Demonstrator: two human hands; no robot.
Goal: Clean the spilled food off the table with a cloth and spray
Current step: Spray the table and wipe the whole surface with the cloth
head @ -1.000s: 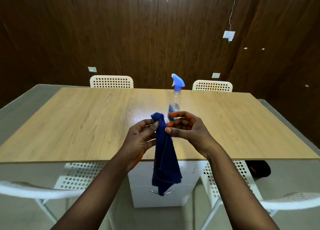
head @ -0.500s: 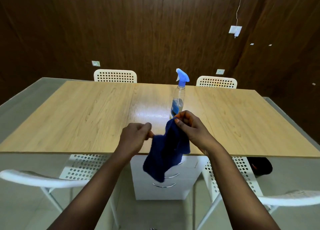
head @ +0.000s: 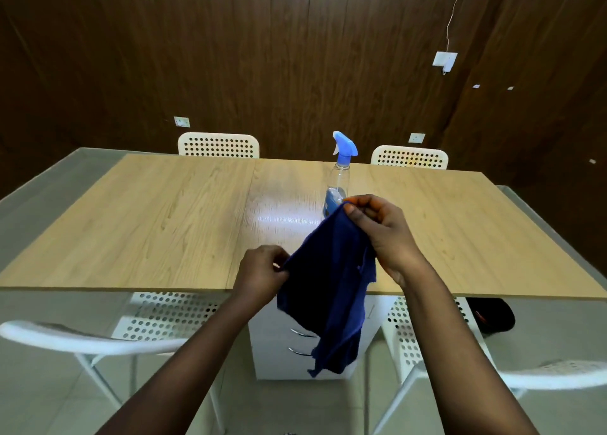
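Note:
A dark blue cloth [head: 328,290] hangs in the air over the near edge of the wooden table [head: 157,224]. My left hand [head: 262,273] pinches its lower left corner. My right hand [head: 381,231] pinches its upper corner, higher and further right. The rest of the cloth droops below the table edge. A clear spray bottle [head: 338,178] with a blue trigger head stands upright on the table just behind my right hand, its base partly hidden by my fingers and the cloth. I see no spilled food on the tabletop.
Two white perforated chairs [head: 218,145] stand at the table's far side and two [head: 98,336] at the near side. A white drawer unit [head: 279,346] sits under the table. A dark object [head: 492,313] lies beneath the right end.
My hands have pulled apart, spreading the cloth: the left went down and left with one corner, the right held the other corner up. The view moved closer to the table.

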